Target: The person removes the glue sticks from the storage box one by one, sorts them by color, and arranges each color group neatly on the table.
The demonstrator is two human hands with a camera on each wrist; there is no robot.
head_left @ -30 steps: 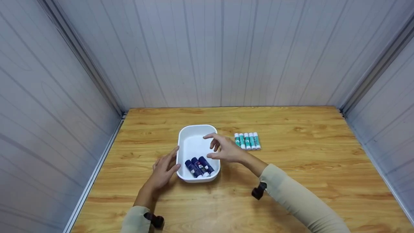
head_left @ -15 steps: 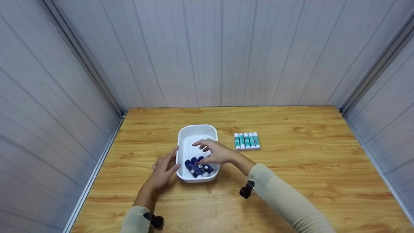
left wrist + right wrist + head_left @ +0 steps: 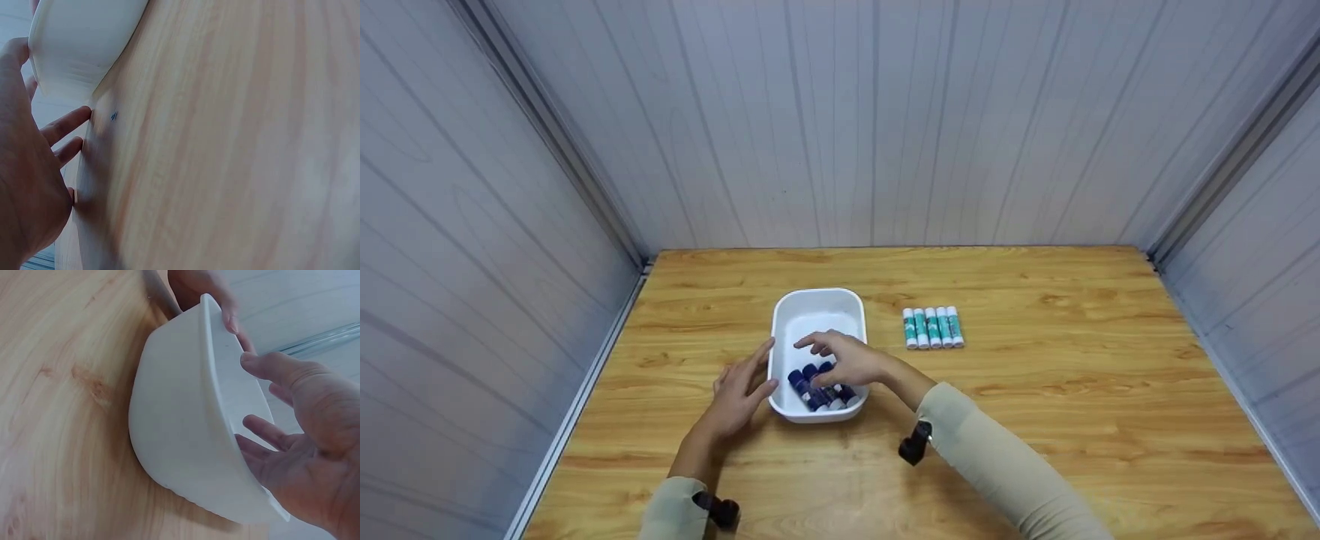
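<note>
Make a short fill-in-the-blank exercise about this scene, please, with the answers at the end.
1. The dark blue glue sticks lie inside the white ____.
2. The left hand touches the tray on its outer ____ side.
3. The row of green glue sticks on the table has ____ sticks.
4. The right hand reaches ____ the tray.

Answers: tray; left; five; into

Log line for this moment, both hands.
left hand: steadies white tray | right hand: open over blue glue sticks | green sticks: on table
</note>
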